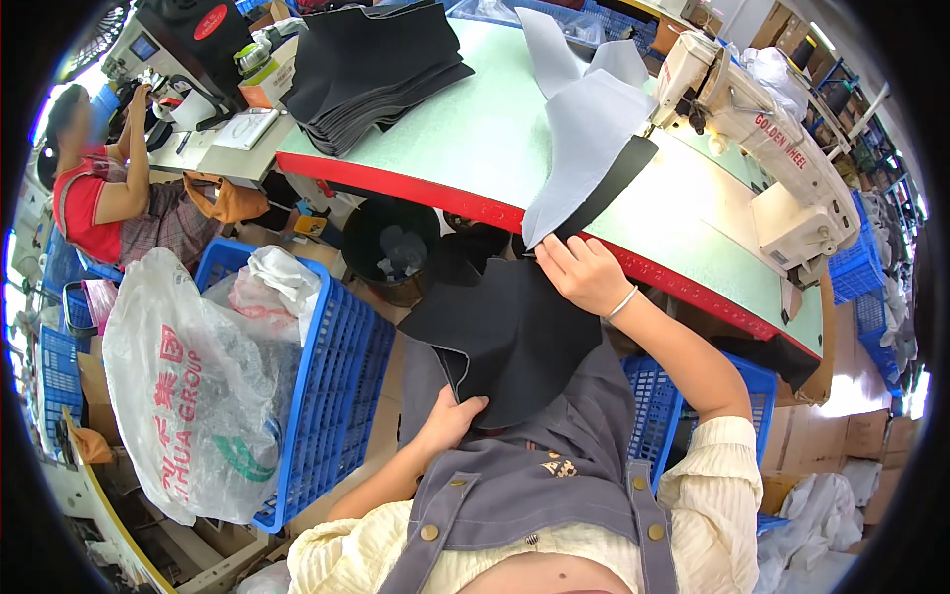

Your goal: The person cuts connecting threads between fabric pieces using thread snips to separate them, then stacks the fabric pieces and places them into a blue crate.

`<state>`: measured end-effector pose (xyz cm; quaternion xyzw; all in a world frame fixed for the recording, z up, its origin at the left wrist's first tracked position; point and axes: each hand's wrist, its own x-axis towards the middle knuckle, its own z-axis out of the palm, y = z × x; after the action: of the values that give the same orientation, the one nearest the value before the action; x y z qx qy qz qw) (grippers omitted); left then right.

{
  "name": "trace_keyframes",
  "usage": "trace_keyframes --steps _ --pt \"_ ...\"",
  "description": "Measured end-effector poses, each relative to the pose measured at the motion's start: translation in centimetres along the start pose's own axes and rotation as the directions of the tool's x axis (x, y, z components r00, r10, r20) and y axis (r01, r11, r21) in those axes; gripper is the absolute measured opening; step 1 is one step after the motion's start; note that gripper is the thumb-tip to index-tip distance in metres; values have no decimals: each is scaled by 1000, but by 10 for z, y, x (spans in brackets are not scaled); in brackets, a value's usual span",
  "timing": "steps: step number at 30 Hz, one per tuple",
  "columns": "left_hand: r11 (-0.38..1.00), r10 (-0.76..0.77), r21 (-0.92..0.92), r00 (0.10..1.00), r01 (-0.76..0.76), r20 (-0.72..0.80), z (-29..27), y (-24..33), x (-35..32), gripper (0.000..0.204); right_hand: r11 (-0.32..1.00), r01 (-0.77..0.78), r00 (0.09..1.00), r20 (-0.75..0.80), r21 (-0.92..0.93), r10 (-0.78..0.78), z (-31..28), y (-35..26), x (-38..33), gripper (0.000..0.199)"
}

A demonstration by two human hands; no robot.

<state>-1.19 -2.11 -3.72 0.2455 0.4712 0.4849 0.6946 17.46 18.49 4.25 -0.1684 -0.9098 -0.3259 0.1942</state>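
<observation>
A black fabric panel (524, 337) lies across my lap, with a notched upper edge. My left hand (450, 421) is closed on its lower left edge, thumb on top. At the red-edged table, my right hand (586, 277) pinches the pointed lower end of a light grey fabric panel (594, 124). Under the grey panel, a strip of black fabric (618, 188) shows along its right side. The tips of my right fingers are partly hidden against the fabric. The grey panel reaches up the table beside the sewing machine's needle end.
A white sewing machine (767, 148) stands on the pale green table (445, 129). A stack of black panels (376, 69) lies at the back left. Blue crates (336, 396) flank me, the left one holding plastic bags (198, 396). Another person (109, 193) sits far left. A dark bin (391, 238) stands below.
</observation>
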Motion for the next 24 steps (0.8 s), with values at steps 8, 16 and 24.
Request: trace_keyframes --steps 8,16,24 --pt "999 8 34 1000 -9 3 3 5 1 34 997 -6 996 -90 77 13 15 4 9 15" --pt "991 -71 -116 997 72 17 8 11 -2 38 911 -275 950 -61 308 308 22 10 41 17" --pt "926 -141 -331 979 182 146 6 16 1 57 712 95 978 68 696 -198 -62 -83 6 9"
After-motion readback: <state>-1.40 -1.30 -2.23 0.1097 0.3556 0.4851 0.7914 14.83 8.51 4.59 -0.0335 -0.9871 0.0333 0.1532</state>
